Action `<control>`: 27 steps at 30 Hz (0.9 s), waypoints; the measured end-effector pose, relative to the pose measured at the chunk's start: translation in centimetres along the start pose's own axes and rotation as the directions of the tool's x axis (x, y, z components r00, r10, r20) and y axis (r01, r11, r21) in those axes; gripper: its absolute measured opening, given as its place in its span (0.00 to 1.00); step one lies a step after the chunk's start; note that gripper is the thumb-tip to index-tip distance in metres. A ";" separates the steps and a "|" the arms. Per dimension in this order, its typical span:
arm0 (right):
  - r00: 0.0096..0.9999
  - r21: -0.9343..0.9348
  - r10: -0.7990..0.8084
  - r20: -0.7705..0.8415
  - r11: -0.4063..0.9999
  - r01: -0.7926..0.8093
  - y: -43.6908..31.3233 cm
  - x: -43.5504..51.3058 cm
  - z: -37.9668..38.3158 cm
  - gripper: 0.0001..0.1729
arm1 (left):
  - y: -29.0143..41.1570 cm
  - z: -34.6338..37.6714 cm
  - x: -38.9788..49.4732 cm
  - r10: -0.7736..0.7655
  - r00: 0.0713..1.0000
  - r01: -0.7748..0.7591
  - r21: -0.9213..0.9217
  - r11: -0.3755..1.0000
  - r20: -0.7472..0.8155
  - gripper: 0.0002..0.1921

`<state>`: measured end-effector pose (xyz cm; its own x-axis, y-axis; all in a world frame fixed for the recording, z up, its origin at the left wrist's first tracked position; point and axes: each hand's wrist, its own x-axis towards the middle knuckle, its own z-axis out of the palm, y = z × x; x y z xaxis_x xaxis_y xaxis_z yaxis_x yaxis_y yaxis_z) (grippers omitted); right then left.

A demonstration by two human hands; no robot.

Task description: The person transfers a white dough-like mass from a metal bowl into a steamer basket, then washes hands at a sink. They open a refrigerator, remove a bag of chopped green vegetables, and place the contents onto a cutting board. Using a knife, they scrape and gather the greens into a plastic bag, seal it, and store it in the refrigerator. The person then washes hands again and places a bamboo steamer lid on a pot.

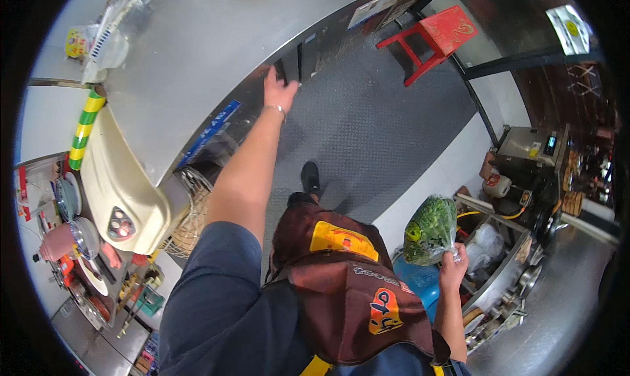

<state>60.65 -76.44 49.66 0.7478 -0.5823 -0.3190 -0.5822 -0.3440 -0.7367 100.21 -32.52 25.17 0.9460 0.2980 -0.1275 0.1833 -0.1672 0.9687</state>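
Note:
My right hand (452, 266) grips the gathered neck of a clear plastic bag of leafy green vegetables (430, 228). The bag hangs at my right side, above a blue rounded container (418, 280). Stretched out ahead, my left hand (279, 91) holds nothing and its fingers are apart. A bracelet circles that wrist. The left fingertips are close to the dark front (290, 66) of a steel-topped counter (211, 46); whether they touch it I cannot tell. Below me is my dark red apron (339, 287) with yellow and orange patches.
A red stool (433, 36) stands on the textured grey floor (354, 115). Left are a cream plastic bin lid (118, 179), a green-and-yellow striped roll (87, 127), a wire basket (189, 218) and stacked bowls (86, 235). A metal appliance (529, 144) and steel shelf (531, 317) line the right.

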 end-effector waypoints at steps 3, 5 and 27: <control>0.996 0.061 0.082 0.045 0.995 -0.085 -3.3 4.8 1.5 0.07 | 0.7 1.3 3.4 -0.137 0.982 0.139 0.008 0.990 -0.130 0.42; 0.989 0.080 0.093 0.117 0.992 -0.102 -4.4 7.6 2.4 0.06 | 2.6 2.8 4.9 -0.213 0.973 0.214 0.006 0.977 -0.085 0.40; 0.430 0.153 -0.120 0.895 0.987 -0.042 -14.2 23.5 49.6 0.15 | -8.4 1.4 -55.8 -0.326 0.584 0.566 0.085 0.820 -0.743 0.39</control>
<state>102.33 -48.68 23.08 0.6771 0.4503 -0.5821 -0.5573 -0.2027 -0.8052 46.26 -49.09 23.84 0.2940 0.9272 -0.2322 0.7086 -0.0484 0.7039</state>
